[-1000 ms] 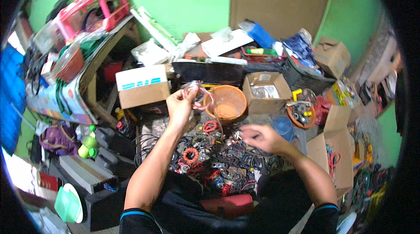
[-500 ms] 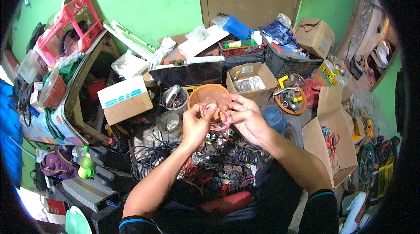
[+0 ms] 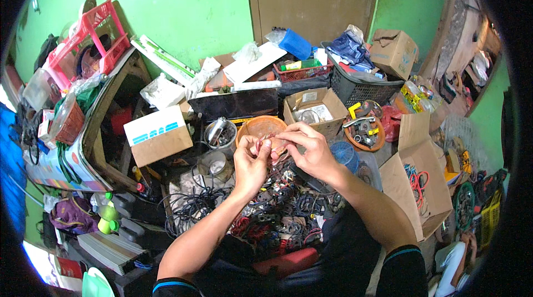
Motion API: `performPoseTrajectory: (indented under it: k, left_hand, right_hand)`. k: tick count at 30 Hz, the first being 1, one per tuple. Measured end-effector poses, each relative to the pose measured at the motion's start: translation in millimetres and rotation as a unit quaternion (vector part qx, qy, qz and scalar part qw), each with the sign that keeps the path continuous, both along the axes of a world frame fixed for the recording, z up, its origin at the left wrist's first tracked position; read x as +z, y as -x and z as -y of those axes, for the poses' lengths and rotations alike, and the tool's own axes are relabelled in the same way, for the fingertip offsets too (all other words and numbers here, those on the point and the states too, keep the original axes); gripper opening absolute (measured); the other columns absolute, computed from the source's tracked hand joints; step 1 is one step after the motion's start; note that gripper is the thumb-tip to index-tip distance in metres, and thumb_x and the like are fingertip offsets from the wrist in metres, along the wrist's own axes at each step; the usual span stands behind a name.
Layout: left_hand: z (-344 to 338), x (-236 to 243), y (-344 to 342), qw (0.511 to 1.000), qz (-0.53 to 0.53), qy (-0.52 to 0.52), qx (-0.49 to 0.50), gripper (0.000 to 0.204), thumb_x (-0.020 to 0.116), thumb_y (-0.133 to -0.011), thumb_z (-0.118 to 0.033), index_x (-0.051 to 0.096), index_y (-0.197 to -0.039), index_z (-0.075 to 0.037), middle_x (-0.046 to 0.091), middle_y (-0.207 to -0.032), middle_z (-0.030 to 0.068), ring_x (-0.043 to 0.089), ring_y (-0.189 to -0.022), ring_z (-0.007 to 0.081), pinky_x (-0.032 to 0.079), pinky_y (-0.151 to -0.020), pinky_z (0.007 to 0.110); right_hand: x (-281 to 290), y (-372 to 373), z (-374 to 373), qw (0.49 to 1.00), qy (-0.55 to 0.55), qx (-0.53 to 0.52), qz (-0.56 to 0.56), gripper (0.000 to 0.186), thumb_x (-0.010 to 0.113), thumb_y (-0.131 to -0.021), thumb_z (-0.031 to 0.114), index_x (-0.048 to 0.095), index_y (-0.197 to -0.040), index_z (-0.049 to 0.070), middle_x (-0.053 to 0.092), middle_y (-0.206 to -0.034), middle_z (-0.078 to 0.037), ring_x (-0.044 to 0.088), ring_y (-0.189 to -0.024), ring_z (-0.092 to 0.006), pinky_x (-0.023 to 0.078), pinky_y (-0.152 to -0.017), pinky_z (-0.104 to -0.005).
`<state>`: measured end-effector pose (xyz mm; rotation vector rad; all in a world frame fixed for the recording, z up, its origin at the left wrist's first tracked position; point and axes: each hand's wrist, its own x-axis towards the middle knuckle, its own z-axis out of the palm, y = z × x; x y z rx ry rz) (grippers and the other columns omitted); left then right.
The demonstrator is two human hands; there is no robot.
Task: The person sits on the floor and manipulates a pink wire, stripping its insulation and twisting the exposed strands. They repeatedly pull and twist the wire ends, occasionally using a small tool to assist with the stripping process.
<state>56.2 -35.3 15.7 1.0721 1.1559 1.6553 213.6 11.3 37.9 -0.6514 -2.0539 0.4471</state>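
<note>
In the middle of the view, my left hand (image 3: pixel 251 165) pinches a small loop of reddish-pink wire (image 3: pixel 276 152) between thumb and fingers. My right hand (image 3: pixel 311 150) meets it from the right, its thumb and forefinger closed on the same wire. Fingers cover much of the loop. Just behind the hands stands an orange tub (image 3: pixel 262 126). Below them spreads a heap of tangled wires and small electrical parts (image 3: pixel 288 208), with black cable coils (image 3: pixel 191 202) at its left.
An open cardboard box (image 3: pixel 408 186) with red and blue wires stands at right. A brown bowl of tools (image 3: pixel 365 130), a blue round container (image 3: pixel 345 155) and a small carton (image 3: pixel 315 109) sit behind. A white-and-brown box (image 3: pixel 158 136) is at left. A person's limb (image 3: pixel 469 247) shows lower right.
My hands have drawn closer together and a little lower. The wire loop, spread wide before, is now bunched between the fingers. A limb has come into sight at lower right.
</note>
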Motion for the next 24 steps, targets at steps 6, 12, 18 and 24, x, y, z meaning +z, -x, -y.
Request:
performPoseTrajectory:
  k: [6,12,18,24]
  left_hand:
    - [-14,-9,44,0.990,-0.138,0.021,-0.006,0.023,0.050,-0.098,-0.025,0.053,-0.092,-0.003,0.055,-0.065,-0.0004,0.052,-0.055,0.0040,0.040,-0.047,0.018]
    - [-24,-11,67,0.986,-0.162,-0.041,0.007,0.020,0.054,-0.096,-0.022,0.055,-0.089,-0.003,0.055,-0.068,-0.0023,0.049,-0.055,0.0030,0.044,-0.047,0.020]
    - [-25,-12,83,0.988,-0.149,-0.030,0.002,0.022,0.056,-0.096,-0.022,0.054,-0.087,-0.002,0.052,-0.069,-0.0017,0.050,-0.059,0.0050,0.042,-0.051,0.023]
    - [-32,-9,86,0.989,-0.138,-0.044,0.026,0.024,0.051,-0.098,-0.025,0.055,-0.089,-0.003,0.055,-0.072,0.0007,0.051,-0.055,0.0052,0.044,-0.048,0.022]
  right_hand:
    - [13,11,14,0.993,0.029,0.092,-0.065,0.020,0.050,-0.071,-0.013,0.062,-0.081,-0.001,0.061,-0.088,-0.014,0.062,-0.084,-0.0268,0.049,-0.079,-0.0331]
    - [34,-19,14,0.886,0.360,0.292,-0.025,0.015,0.050,-0.070,-0.009,0.059,-0.080,-0.002,0.059,-0.072,-0.007,0.057,-0.073,-0.0111,0.046,-0.069,-0.0258]
    - [47,-11,34,0.935,0.258,0.230,0.080,0.029,0.069,-0.075,0.008,0.066,-0.103,0.000,0.060,-0.070,-0.003,0.058,-0.073,-0.0126,0.048,-0.081,-0.0333]
    - [43,-13,22,0.881,0.259,0.360,-0.162,0.027,0.075,-0.069,0.016,0.051,-0.059,0.006,0.063,-0.079,-0.009,0.057,-0.099,-0.0292,0.037,-0.098,-0.0510]
